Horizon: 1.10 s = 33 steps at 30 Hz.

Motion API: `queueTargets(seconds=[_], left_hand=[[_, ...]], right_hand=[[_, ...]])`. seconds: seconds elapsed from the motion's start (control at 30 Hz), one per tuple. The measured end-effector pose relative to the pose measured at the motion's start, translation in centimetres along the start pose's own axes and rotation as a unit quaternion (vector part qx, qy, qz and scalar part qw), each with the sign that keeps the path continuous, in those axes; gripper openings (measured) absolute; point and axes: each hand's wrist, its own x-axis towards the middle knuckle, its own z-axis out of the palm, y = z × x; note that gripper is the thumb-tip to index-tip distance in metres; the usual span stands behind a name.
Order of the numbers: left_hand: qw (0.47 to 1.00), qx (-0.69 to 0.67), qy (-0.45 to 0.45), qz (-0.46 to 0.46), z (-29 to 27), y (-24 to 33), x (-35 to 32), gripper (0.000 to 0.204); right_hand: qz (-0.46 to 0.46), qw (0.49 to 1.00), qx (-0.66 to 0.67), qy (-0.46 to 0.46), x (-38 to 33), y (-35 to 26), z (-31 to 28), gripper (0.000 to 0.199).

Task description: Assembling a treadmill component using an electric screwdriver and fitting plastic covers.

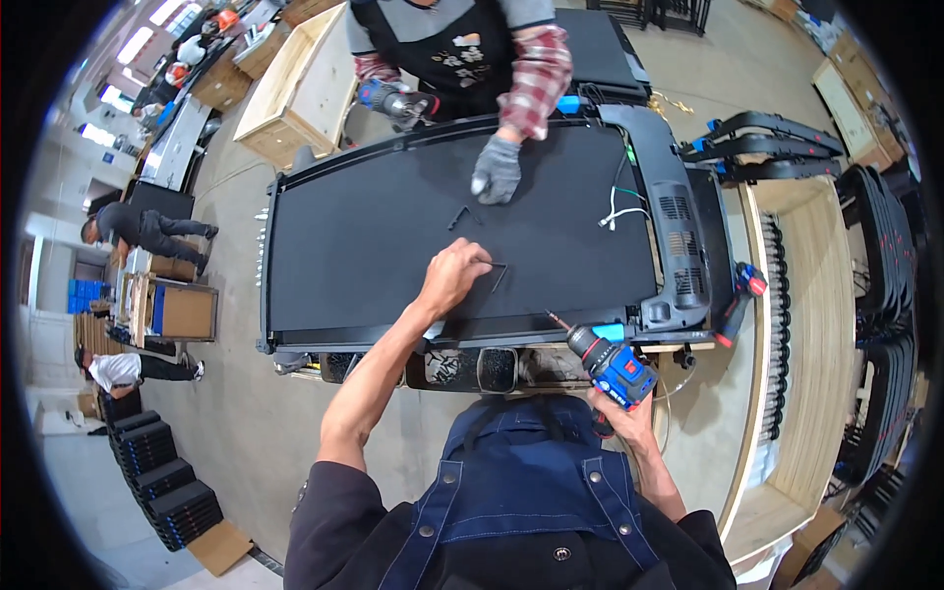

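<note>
My left hand (454,278) reaches over the black belt of a treadmill base (364,246). Its fingers are closed on one end of a thin black L-shaped rod (501,278), which looks like a hex key. Another bent black piece (459,217) lies on the belt just beyond. In my right hand (629,421) is a blue and black cordless drill (619,372), its bit pointing toward the treadmill's near rail. Across the belt, a co-worker's gloved hand (497,172) rests over the surface, and a second power tool (398,101) is at the co-worker's other side.
Bins of screws (447,369) sit under the near rail. The grey motor cover (678,226) is at the right end, with loose white wires (621,214) beside it. A red and black power tool (739,303) hangs by a wooden crate (801,393). Another wooden crate (295,93) stands far left.
</note>
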Motion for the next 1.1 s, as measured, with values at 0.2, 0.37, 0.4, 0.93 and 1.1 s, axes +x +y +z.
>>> queueTargets(seconds=[0.2,0.37,0.4,0.93,1.1], left_hand=[[0.983,-0.060,-0.024,-0.174,4.0,6.8,-4.9,0.023],[0.972,-0.004,-0.008,-0.234,8.3,10.0,-5.9,0.024],[0.979,0.008,0.019,-0.201,8.9,10.4,-5.9,0.023],[0.955,0.106,-0.037,0.275,11.0,7.3,0.4,0.021],[0.965,0.087,-0.033,0.244,11.2,7.6,0.7,0.026]], right_hand=[[-0.004,0.994,0.096,0.049,-0.3,2.0,-2.3,0.038],[0.035,0.991,0.119,0.039,-0.4,1.9,-3.6,0.044],[0.031,0.992,0.118,0.030,-0.5,2.0,-3.8,0.045],[-0.012,0.972,-0.232,-0.045,2.4,-1.2,-8.3,0.028],[-0.015,0.927,-0.367,-0.077,5.6,-5.8,-7.6,0.030]])
